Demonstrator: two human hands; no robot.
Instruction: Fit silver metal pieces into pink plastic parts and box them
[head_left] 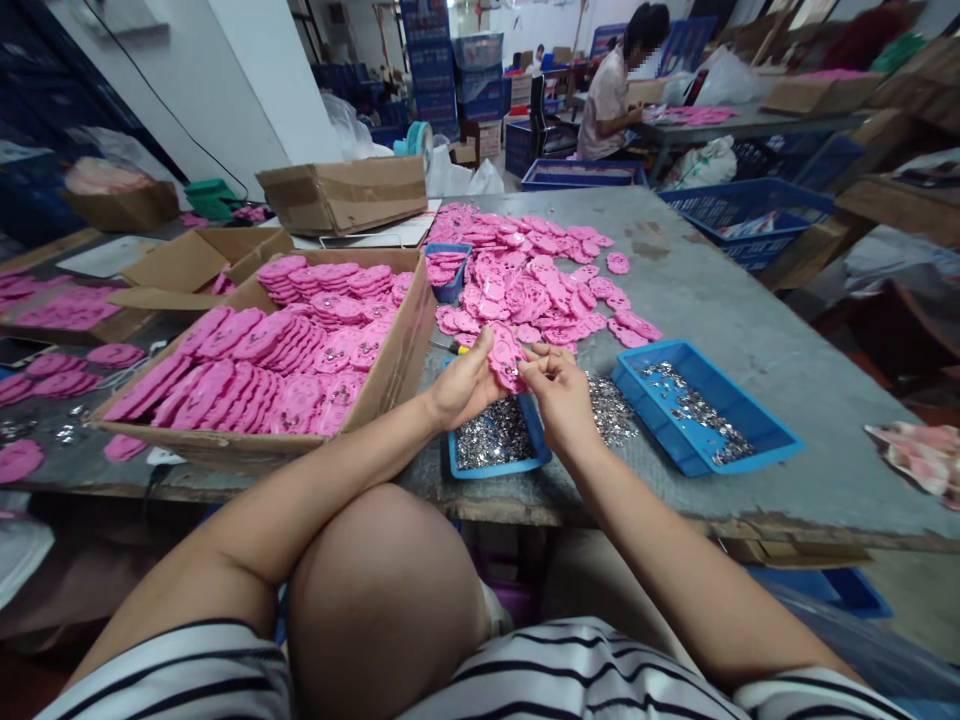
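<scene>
My left hand (466, 383) holds up a flat pink plastic piece (505, 352), gripping it by its left side. At that piece's lower right edge, the fingers of my right hand (559, 392) are pinched together; whether a small part is between them is too small to tell. Below both hands sits a small blue tray (501, 469) full of tiny shiny metal parts (491, 432). More loose metal parts (611, 410) lie on the table just right of my right hand. Behind the hands spreads a big heap of similar pink pieces (525, 270).
To the left, a cardboard box (375, 425) holds rows of stacked pink pieces. A larger blue tray (705, 408) with scattered metal parts stands right. A yellow-handled tool (458, 348) lies by the heap, near a small blue basket (450, 288). Across the room a person (606, 100) sits working.
</scene>
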